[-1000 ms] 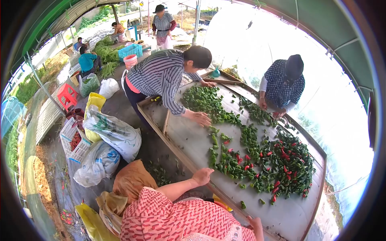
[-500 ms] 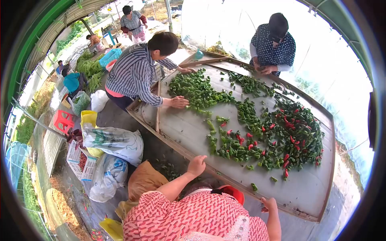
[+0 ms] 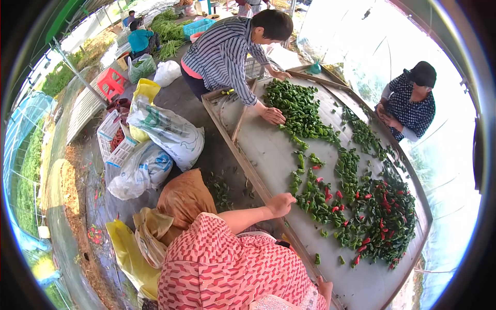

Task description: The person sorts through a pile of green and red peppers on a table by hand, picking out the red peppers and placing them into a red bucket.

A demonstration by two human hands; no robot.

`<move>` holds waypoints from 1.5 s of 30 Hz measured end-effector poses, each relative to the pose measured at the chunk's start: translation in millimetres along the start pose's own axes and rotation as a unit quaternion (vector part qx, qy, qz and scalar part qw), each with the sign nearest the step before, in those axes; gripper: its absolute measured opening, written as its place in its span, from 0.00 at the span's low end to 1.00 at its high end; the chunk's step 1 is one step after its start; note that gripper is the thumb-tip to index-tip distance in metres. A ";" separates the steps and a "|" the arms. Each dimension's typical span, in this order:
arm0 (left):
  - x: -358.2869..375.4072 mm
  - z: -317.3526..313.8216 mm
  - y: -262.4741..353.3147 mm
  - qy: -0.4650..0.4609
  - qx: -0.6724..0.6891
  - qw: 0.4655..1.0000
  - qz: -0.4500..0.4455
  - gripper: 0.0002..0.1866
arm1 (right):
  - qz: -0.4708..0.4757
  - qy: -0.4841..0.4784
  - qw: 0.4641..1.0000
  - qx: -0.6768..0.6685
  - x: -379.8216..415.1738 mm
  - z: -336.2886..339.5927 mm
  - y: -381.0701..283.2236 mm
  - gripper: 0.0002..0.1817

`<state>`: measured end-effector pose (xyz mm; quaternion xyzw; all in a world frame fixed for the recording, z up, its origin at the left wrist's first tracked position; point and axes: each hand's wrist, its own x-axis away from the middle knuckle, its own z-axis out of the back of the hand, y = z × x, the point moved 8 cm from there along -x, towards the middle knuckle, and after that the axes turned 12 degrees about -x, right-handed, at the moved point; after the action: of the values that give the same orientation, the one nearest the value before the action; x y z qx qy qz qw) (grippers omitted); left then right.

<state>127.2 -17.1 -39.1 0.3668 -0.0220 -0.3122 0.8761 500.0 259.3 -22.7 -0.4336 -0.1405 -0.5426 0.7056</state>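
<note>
My left hand (image 3: 280,205) is over the near rim of a large tray-like table (image 3: 260,187), its fingers curled in; whether something small is in them I cannot make out. Low by the same rim is my right hand (image 3: 324,290), partly covered by my pink patterned sleeve, with most fingers hidden. On the pale tabletop, green peppers (image 3: 302,111) lie heaped at the far end. A mixed pile of green peppers and red peppers (image 3: 385,204) spreads at the right, and a few loose green peppers (image 3: 318,258) lie nearest my hands.
Across the table, a person in a striped shirt (image 3: 222,57) has both hands at the green heap. Another person in dotted clothing (image 3: 411,106) stands at the far right side. White sacks (image 3: 168,132), a brown sack (image 3: 183,199), a white crate (image 3: 111,137) and a red stool (image 3: 111,82) are at left.
My view has swung left, so the table sits further right. My left hand has moved in over the rim, closer to the peppers. The dotted-clothed person's head has lifted.
</note>
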 end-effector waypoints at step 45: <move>-46.6 -35.7 6.6 -0.073 -0.004 0.997 0.008 0.07 | -0.134 0.049 0.990 -0.011 -14.8 4.6 40.6 0.28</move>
<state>102.8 35.1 -51.9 0.3396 -0.0878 -0.3314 0.8759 531.8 273.7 -48.5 -0.3912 -0.1568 -0.6541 0.6282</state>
